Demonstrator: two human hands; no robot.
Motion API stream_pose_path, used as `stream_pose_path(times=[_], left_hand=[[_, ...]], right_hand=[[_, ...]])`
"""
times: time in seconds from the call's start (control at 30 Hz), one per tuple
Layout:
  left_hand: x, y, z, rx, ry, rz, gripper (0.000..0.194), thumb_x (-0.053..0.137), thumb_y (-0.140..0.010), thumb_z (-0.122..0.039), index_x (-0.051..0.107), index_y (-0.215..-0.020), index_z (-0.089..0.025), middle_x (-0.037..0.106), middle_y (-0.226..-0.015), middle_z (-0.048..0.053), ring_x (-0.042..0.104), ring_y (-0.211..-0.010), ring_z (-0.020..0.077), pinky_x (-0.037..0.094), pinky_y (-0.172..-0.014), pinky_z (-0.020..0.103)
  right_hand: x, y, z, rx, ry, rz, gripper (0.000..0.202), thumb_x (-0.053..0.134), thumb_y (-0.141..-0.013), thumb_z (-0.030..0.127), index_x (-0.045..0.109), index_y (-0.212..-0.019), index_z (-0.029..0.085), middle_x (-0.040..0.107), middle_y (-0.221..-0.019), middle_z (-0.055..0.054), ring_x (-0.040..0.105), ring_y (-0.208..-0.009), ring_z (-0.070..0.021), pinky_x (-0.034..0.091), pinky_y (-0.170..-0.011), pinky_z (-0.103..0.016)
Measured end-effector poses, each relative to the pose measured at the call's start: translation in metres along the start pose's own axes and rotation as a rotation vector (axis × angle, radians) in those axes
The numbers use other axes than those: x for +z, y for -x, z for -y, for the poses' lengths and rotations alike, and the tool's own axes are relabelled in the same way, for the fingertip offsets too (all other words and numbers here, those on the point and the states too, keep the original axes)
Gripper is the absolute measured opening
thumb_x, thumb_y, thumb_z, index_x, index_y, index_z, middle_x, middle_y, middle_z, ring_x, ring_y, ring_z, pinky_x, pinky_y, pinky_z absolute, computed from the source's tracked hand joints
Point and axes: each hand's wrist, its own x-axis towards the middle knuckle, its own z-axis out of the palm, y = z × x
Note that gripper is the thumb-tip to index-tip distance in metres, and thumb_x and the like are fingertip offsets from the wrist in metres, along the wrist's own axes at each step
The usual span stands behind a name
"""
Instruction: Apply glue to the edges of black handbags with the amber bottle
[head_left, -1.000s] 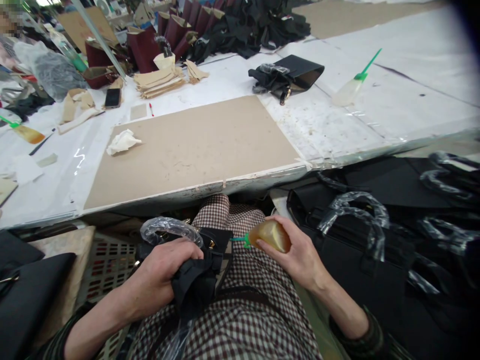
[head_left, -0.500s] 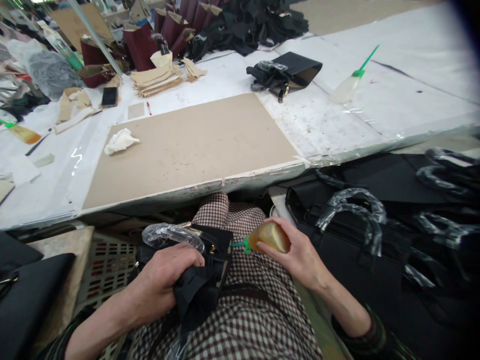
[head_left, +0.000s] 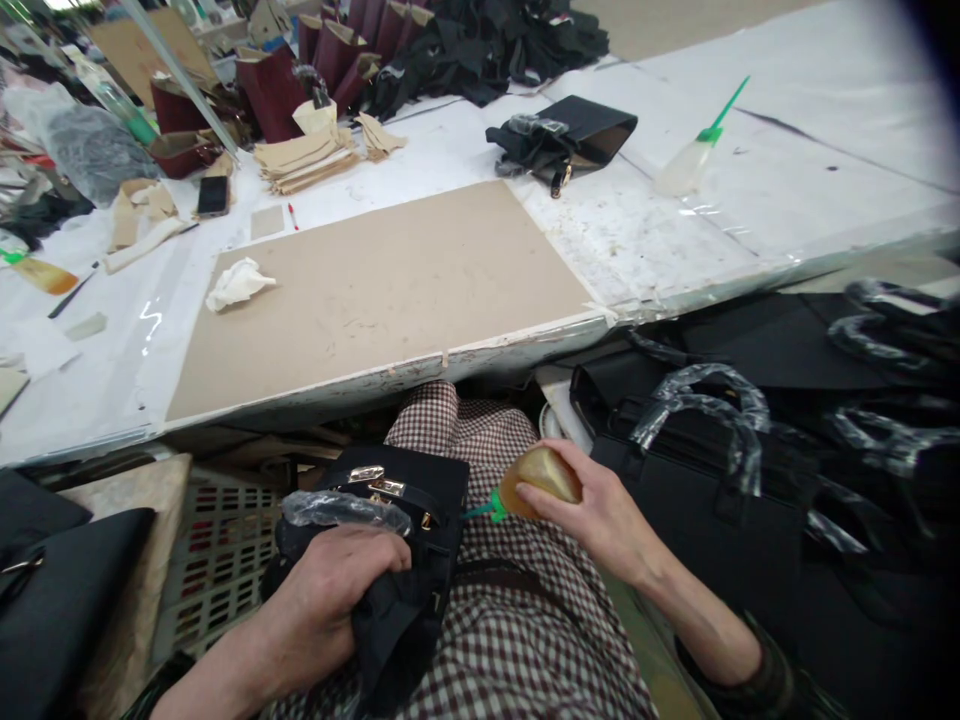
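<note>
Head view: a black handbag (head_left: 442, 475) rests on the lap (head_left: 439, 415), the left hand (head_left: 330, 590) clenched on its loose cloth (head_left: 386, 625). At three o'clock, the right hand (head_left: 592, 515) wraps curled fingers round an amber squeeze bottle (head_left: 536, 485), green nozzle (head_left: 497, 506) pointing nine o'clock at the bag's edge; contact, I can't tell.

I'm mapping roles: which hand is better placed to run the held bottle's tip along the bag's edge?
Right hand, likely: it holds the amber bottle, green nozzle pointing at the black bag; the left hand clutches dark fabric.
</note>
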Motion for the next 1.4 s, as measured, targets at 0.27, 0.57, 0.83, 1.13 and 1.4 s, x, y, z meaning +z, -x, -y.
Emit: stream_pose_path(times=[0.27,0.57,0.83,1.13,1.4], left_hand=[[0.002,0.000,0.003,-0.034,0.017,0.006,0.024,0.049,-0.083,-0.002,0.050,-0.094,-0.024,0.068,-0.086,0.000,0.065,-0.078,0.0158,0.043,-0.072,0.026],[0.000,-0.002,0.001,-0.021,-0.014,-0.020,0.022,0.053,-0.085,-0.004,0.052,-0.094,-0.024,0.071,-0.087,0.000,0.068,-0.079,0.0156,0.046,-0.072,0.025],[-0.003,-0.006,-0.005,-0.031,-0.007,-0.059,0.016,0.053,-0.090,-0.007,0.054,-0.088,-0.023,0.072,-0.084,0.001,0.068,-0.075,0.0142,0.046,-0.069,0.024],[-0.005,-0.008,-0.006,-0.029,-0.004,-0.054,0.014,0.054,-0.090,-0.008,0.055,-0.087,-0.022,0.072,-0.083,0.001,0.068,-0.074,0.0142,0.047,-0.069,0.023],[-0.004,-0.009,-0.006,-0.037,0.019,-0.049,0.012,0.057,-0.091,-0.010,0.056,-0.088,-0.022,0.073,-0.084,0.002,0.068,-0.075,0.0145,0.047,-0.069,0.023]], right_hand=[[-0.004,0.007,0.000,0.182,-0.262,0.168,0.053,0.070,-0.083,0.060,0.060,-0.117,0.021,0.065,-0.086,0.000,0.056,-0.063,-0.0160,0.045,-0.047,-0.026],[-0.003,0.029,0.003,0.215,-0.469,0.222,0.045,0.075,-0.083,0.055,0.065,-0.111,0.021,0.063,-0.083,0.000,0.052,-0.061,-0.0127,0.042,-0.043,-0.020],[-0.001,0.047,0.009,0.242,-0.662,0.190,0.043,0.079,-0.081,0.055,0.066,-0.106,0.022,0.063,-0.081,0.000,0.051,-0.058,-0.0117,0.041,-0.040,-0.019],[0.001,0.052,0.015,0.218,-0.559,0.206,0.046,0.078,-0.079,0.057,0.065,-0.109,0.025,0.067,-0.088,-0.001,0.058,-0.069,-0.0172,0.045,-0.044,-0.020],[-0.003,0.036,0.007,0.138,-0.358,0.088,0.042,0.075,-0.082,0.054,0.064,-0.110,0.025,0.071,-0.093,-0.001,0.067,-0.084,-0.0222,0.055,-0.069,-0.029]])
